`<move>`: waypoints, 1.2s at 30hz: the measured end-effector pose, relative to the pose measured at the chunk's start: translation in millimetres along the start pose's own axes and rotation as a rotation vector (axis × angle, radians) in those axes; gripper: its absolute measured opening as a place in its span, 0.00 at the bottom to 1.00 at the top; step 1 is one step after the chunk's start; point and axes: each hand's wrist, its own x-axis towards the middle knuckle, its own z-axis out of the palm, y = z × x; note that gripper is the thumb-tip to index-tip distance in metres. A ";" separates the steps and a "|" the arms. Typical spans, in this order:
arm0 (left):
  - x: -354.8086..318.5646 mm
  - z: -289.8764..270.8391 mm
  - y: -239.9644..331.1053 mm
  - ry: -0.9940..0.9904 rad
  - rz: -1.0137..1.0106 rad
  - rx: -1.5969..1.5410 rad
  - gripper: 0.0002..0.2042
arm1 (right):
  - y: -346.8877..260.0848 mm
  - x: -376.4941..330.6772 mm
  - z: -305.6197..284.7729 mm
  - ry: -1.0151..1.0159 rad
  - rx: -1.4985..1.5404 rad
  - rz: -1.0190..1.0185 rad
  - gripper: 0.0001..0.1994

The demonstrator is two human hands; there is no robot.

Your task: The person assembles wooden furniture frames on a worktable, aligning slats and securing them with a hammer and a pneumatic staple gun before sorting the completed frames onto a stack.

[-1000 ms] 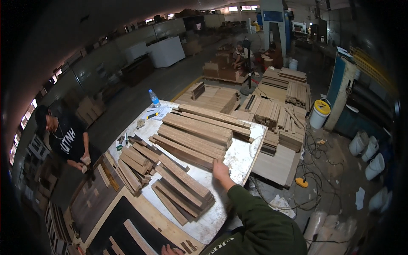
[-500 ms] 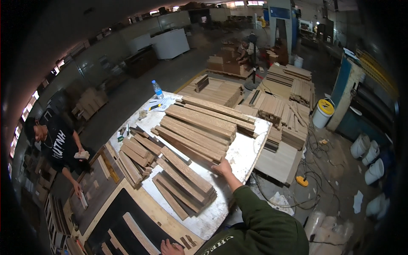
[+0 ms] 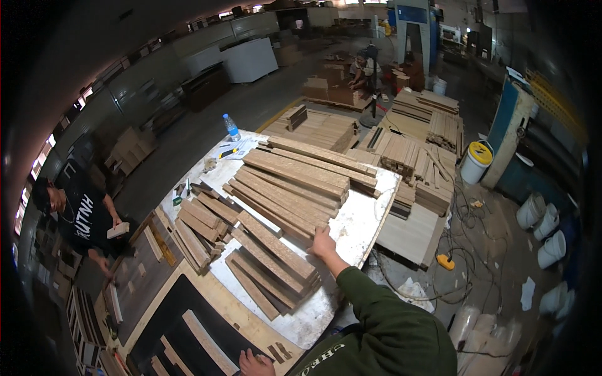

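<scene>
My right hand point(image 3: 322, 243) reaches across the white-topped table point(image 3: 351, 241) and is closed on the near end of a wooden strip point(image 3: 276, 216), at the near side of the middle stack. My left hand point(image 3: 256, 363) is low in the picture beside a black panel point(image 3: 169, 313) with a pale wooden border; its fingers are slightly spread and nothing shows in them. Between my hands is another stack of wooden strips point(image 3: 276, 250). Short strips point(image 3: 200, 219) lie in a group to its left, and several narrow strips point(image 3: 207, 341) rest on the black panel.
A blue-capped water bottle point(image 3: 231, 128) and a yellow-black knife point(image 3: 229, 152) are at the table's far corner. Across on the left, a co-worker point(image 3: 81, 207) handles wood pieces. More stacked wood point(image 3: 401, 147), a yellow-lidded bucket point(image 3: 477, 163) and floor cables point(image 3: 461, 250) are on the right.
My right hand has shifted slightly left and away from me, and the strip at its fingers sits closer against the middle stack. The co-worker's lower hand has moved up and left.
</scene>
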 end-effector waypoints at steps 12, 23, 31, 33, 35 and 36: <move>-3.8 7.4 -7.3 0.044 0.045 0.055 0.13 | -8.4 1.3 16.1 0.054 -0.192 -0.176 0.39; -1.3 2.8 -3.1 -0.002 -0.010 0.017 0.13 | -13.7 33.6 2.8 -0.012 -0.398 -0.285 0.23; 6.4 4.9 -8.0 0.005 0.022 0.010 0.12 | 98.4 -43.0 -60.6 -0.097 -0.517 -0.095 0.24; 4.2 8.6 -9.3 0.001 0.052 -0.002 0.12 | 111.1 -48.1 -44.4 0.002 -0.452 -0.083 0.29; 1.2 15.3 -11.5 0.075 0.080 0.094 0.12 | 95.9 -46.1 -37.6 0.043 -0.385 -0.089 0.29; 7.6 7.7 -4.7 0.065 0.079 0.091 0.12 | 87.3 -45.5 -32.7 0.099 -0.371 -0.099 0.28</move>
